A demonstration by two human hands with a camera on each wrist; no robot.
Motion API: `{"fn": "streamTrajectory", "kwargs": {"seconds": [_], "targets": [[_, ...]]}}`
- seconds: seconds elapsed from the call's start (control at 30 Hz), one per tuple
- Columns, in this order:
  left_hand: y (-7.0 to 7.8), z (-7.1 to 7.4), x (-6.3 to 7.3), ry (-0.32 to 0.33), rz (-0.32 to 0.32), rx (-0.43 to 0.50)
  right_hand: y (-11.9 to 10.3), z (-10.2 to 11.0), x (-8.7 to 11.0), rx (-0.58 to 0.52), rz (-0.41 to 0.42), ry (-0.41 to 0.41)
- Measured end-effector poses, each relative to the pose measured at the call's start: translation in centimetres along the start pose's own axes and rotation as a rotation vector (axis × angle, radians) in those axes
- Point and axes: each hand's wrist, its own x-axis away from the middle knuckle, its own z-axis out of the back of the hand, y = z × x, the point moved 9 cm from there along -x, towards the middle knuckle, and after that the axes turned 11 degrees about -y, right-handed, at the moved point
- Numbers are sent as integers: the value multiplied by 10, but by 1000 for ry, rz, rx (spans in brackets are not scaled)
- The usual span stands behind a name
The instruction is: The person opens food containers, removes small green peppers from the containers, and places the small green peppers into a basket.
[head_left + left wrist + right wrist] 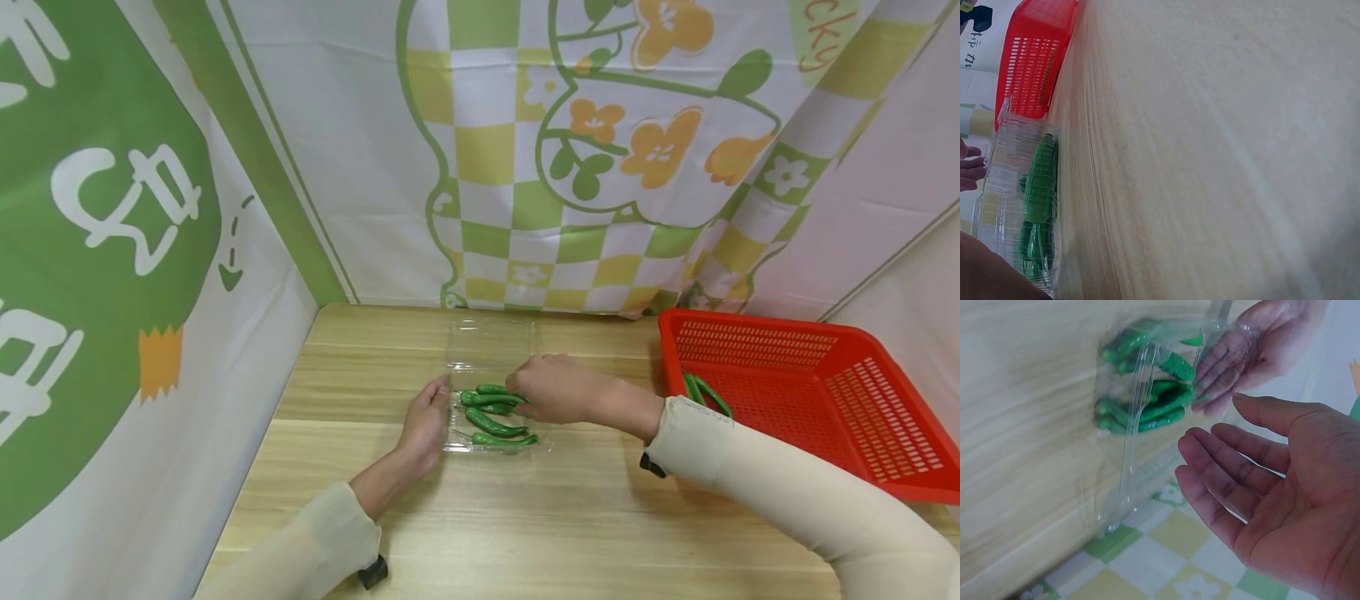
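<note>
We see left hand (424,423), fingers nearly straight, touching left side of clear container (461,448); right hand (555,389) knuckles-up by its right side, grip loosely wide; green peppers (495,426) lie inside, container on surface (480,533).

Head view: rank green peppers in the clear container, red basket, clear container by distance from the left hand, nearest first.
From the left hand:
1. Clear container: immediately right of the hand.
2. Green peppers in the container: just inside, further right.
3. Red basket: far right of the table.
</note>
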Motion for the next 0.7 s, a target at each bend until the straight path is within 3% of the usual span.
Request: {"fn": "streamTrajectory", "kwargs": {"seconds": [0.7], "targets": [[-1, 2, 0, 20, 15, 1, -20, -29, -35, -68, 63, -96]]}}
